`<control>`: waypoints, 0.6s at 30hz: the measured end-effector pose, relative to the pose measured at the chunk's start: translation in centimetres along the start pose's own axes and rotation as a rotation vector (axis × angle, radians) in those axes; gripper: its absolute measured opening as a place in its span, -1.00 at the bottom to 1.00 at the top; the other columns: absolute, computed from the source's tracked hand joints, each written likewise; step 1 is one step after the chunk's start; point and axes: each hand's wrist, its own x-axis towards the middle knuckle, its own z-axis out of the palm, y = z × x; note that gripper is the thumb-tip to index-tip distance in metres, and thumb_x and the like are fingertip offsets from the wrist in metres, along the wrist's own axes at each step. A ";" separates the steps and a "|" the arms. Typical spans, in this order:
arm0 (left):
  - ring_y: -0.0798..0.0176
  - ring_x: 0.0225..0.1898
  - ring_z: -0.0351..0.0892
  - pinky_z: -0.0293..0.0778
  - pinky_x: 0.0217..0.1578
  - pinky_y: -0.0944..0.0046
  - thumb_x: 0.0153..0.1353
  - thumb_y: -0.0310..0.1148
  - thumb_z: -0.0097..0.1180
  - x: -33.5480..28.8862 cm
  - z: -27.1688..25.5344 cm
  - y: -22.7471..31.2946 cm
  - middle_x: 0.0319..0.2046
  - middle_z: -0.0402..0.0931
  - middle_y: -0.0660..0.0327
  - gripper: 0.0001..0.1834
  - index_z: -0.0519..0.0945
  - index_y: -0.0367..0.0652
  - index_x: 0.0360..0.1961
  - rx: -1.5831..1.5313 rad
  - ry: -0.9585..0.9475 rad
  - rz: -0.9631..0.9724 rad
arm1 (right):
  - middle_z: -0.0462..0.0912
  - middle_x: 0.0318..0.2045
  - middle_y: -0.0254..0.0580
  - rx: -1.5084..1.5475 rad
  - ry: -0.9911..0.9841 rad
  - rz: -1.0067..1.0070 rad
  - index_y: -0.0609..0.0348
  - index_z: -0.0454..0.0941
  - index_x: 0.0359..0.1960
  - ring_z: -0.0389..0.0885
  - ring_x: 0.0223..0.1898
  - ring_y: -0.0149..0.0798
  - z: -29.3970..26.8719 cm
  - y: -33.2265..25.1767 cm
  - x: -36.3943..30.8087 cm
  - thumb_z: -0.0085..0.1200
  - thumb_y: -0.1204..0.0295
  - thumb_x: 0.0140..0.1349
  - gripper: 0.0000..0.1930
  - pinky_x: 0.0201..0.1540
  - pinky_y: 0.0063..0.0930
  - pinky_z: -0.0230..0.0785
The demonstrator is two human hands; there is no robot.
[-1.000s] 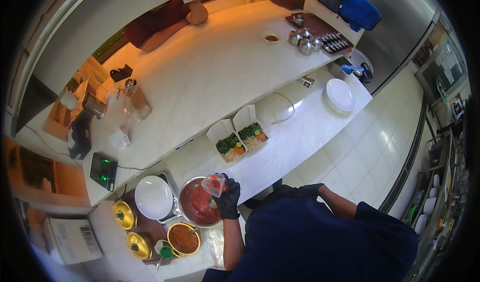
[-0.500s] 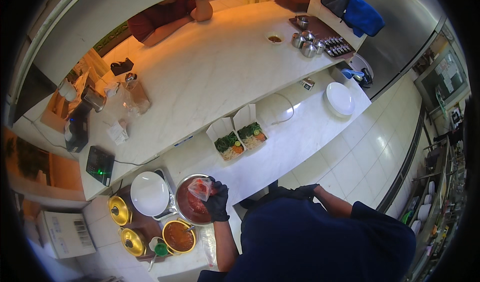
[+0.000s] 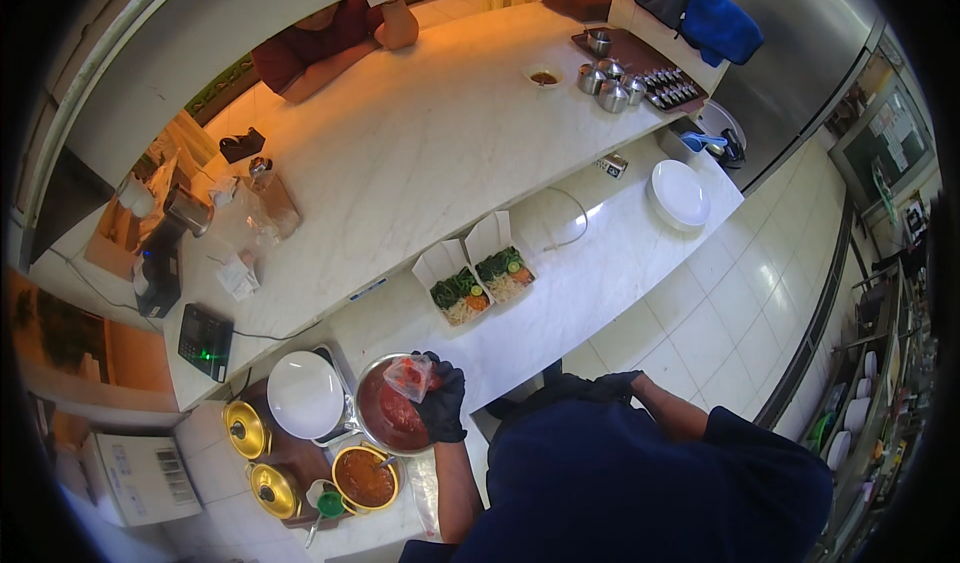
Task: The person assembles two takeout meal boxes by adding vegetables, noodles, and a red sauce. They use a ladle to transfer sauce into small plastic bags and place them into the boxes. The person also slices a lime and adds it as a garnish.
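My left hand (image 3: 440,408), in a black glove, is closed on a small clear plastic bag with red sauce in it (image 3: 408,376). The bag hangs over a steel bowl of red sauce (image 3: 393,450). My right hand (image 3: 618,385), also gloved in black, rests against the front of my dark clothing, its fingers mostly hidden. Two open takeaway boxes stand side by side ahead: the left box (image 3: 463,315) and the right box (image 3: 517,291) each hold greens, sprouts, orange shreds and a green citrus half.
Beside the bowl are a white plate (image 3: 305,395), a yellow pot of orange-brown sauce (image 3: 364,478) with a spoon, and two lidded gold pots (image 3: 247,430). White plates (image 3: 678,195) sit at right. A person (image 3: 320,53) leans on the far counter.
The view has shifted slightly. My left hand stays over the bowl with the bag, which has tilted a little; my right hand keeps its place against my clothing.
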 end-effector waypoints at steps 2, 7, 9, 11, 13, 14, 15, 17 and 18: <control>0.19 -0.16 0.47 0.30 -0.14 0.19 0.32 -0.07 0.15 0.0 0.0 -0.1 -0.03 0.59 0.18 -0.59 0.58 0.01 0.12 -0.013 0.007 0.000 | 0.73 -0.06 -0.17 0.020 -0.015 -0.014 0.08 0.62 0.09 0.73 -0.14 -0.16 -0.1 0.0 0.0 0.06 -0.13 0.27 -0.41 -0.15 -0.22 0.62; 0.29 -0.19 0.47 0.33 -0.17 0.22 0.34 -0.08 0.12 -0.1 0.1 -0.2 0.01 0.58 0.26 -0.60 0.56 0.00 0.12 0.069 0.000 0.020 | 0.72 -0.09 -0.19 -0.020 -0.081 0.008 0.10 0.64 0.05 0.73 -0.16 -0.14 -0.5 1.0 1.1 0.09 -0.16 0.24 -0.39 -0.17 -0.17 0.64; 0.23 -0.17 0.46 0.31 -0.15 0.20 0.34 -0.06 0.12 0.0 -0.1 0.1 -0.02 0.58 0.21 -0.59 0.58 0.01 0.12 0.062 0.013 0.035 | 0.73 -0.11 -0.19 -0.014 -0.091 0.015 0.10 0.64 0.05 0.73 -0.17 -0.15 -0.6 1.3 2.0 0.10 -0.14 0.24 -0.41 -0.20 -0.16 0.64; 0.20 -0.17 0.46 0.30 -0.15 0.17 0.34 -0.05 0.12 -0.2 -0.5 0.6 -0.02 0.59 0.18 -0.59 0.58 0.02 0.12 0.042 -0.029 0.027 | 0.73 -0.15 -0.20 -0.013 -0.100 0.029 0.11 0.65 0.02 0.73 -0.19 -0.16 -0.4 1.7 2.6 0.10 -0.13 0.24 -0.42 -0.22 -0.16 0.64; 0.23 -0.20 0.44 0.29 -0.17 0.20 0.30 -0.04 0.14 -0.4 -1.0 1.2 -0.04 0.59 0.18 -0.56 0.56 -0.08 0.08 0.035 -0.048 0.022 | 0.74 -0.19 -0.22 -0.024 -0.067 0.044 0.11 0.67 -0.02 0.73 -0.20 -0.18 -0.4 1.5 2.7 0.09 -0.13 0.25 -0.44 -0.24 -0.16 0.64; 0.24 -0.22 0.43 0.29 -0.17 0.22 0.29 -0.04 0.15 -0.7 -1.1 1.5 -0.06 0.59 0.19 -0.55 0.56 -0.11 0.06 0.064 -0.036 0.038 | 0.75 -0.18 -0.15 -0.136 -0.007 -0.046 0.13 0.69 -0.04 0.73 -0.18 -0.12 -0.5 1.2 2.4 0.08 -0.11 0.24 -0.45 -0.17 -0.16 0.61; 0.24 -0.22 0.43 0.29 -0.18 0.22 0.29 -0.04 0.14 -1.0 -1.1 2.0 -0.07 0.59 0.19 -0.54 0.56 -0.13 0.06 0.045 0.008 0.061 | 0.76 -0.18 -0.07 -0.248 0.056 -0.146 0.15 0.70 -0.06 0.74 -0.16 -0.06 -0.8 0.5 2.1 0.08 -0.08 0.24 -0.46 -0.10 -0.15 0.59; 0.24 -0.23 0.43 0.29 -0.18 0.22 0.28 -0.04 0.14 -1.8 -1.2 2.8 -0.09 0.59 0.19 -0.54 0.55 -0.15 0.05 -0.038 0.006 0.049 | 0.75 -0.13 0.04 -0.429 0.203 -0.396 0.17 0.70 -0.05 0.74 -0.10 0.03 -2.0 -1.5 0.6 0.06 -0.03 0.24 -0.48 0.02 -0.15 0.54; 0.32 -0.31 0.47 0.36 -0.27 0.25 0.30 -0.19 0.11 -2.4 -1.1 3.1 -0.28 0.51 0.16 -0.63 0.53 -0.21 0.01 -0.022 0.078 0.135 | 0.74 -0.10 0.08 -0.492 0.284 -0.544 0.17 0.69 -0.02 0.73 -0.06 0.07 -2.5 -2.8 -0.6 0.05 -0.01 0.24 -0.48 0.06 -0.14 0.52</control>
